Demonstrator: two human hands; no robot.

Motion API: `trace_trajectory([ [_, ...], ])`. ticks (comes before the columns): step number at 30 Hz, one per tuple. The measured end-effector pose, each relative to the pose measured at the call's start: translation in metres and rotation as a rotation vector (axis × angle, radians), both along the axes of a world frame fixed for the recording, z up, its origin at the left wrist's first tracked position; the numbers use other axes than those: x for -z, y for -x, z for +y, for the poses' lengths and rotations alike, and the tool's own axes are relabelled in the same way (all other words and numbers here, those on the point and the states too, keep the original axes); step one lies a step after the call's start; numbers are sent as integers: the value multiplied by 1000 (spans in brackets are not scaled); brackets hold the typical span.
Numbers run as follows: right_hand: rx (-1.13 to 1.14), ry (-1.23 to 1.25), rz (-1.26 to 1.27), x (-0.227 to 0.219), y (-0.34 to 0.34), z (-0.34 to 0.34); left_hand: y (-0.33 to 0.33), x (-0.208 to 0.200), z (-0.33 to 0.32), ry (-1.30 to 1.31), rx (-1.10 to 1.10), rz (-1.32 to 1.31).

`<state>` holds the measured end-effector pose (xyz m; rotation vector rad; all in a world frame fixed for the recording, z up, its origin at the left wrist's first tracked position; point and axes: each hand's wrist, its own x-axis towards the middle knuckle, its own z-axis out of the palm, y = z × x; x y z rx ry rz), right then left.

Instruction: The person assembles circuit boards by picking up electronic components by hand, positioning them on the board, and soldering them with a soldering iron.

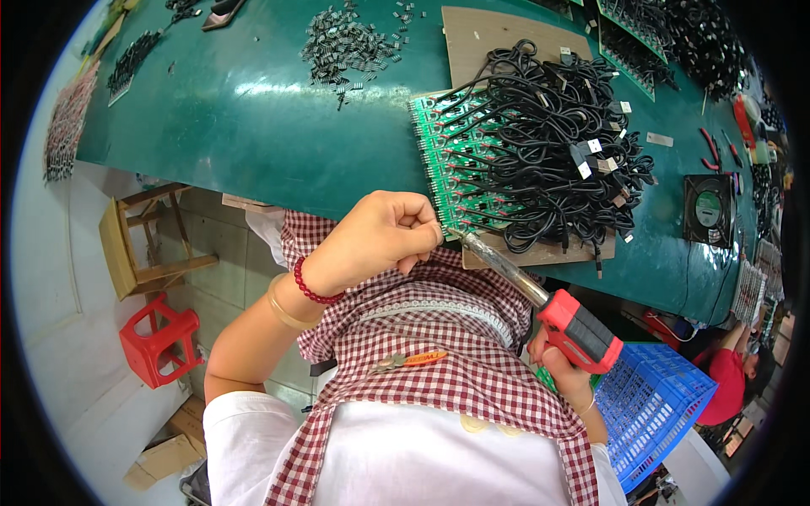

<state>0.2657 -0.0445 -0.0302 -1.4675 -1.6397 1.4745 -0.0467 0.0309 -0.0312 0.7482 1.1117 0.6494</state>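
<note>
My left hand (381,233) is closed in a pinch at the near left corner of a green circuit board panel (439,173); whatever lies between its fingertips is hidden. My right hand (558,369) grips a red and black soldering gun (580,329) with a long metal barrel. Its tip reaches the same corner of the panel, close to my left fingertips. Many black cables (548,152) with USB plugs spread rightward from the panel, with red wire ends along it. Beneath them lies a brown board (481,42).
Small dark metal parts (346,46) form a pile on the green table (228,110). Farther right are red-handled pliers (710,150) and a black fan-like box (709,209). A blue crate (654,405) stands by my right arm, a red stool (160,341) at left. Another person (727,384) sits far right.
</note>
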Motion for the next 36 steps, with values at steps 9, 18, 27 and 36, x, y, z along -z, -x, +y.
trace_trajectory([
  [9,85,-36,-78,6,-4,-9,-1,2,-1,-3,-18,-5],
  [18,-83,-5,-74,11,-15,-11,-2,1,-2,-5,-19,3],
  [27,-85,-48,-168,5,-13,-14,-3,4,-3,-20,-25,0],
  [36,116,141,320,-7,4,-8,-3,1,-2,-12,-17,38],
])
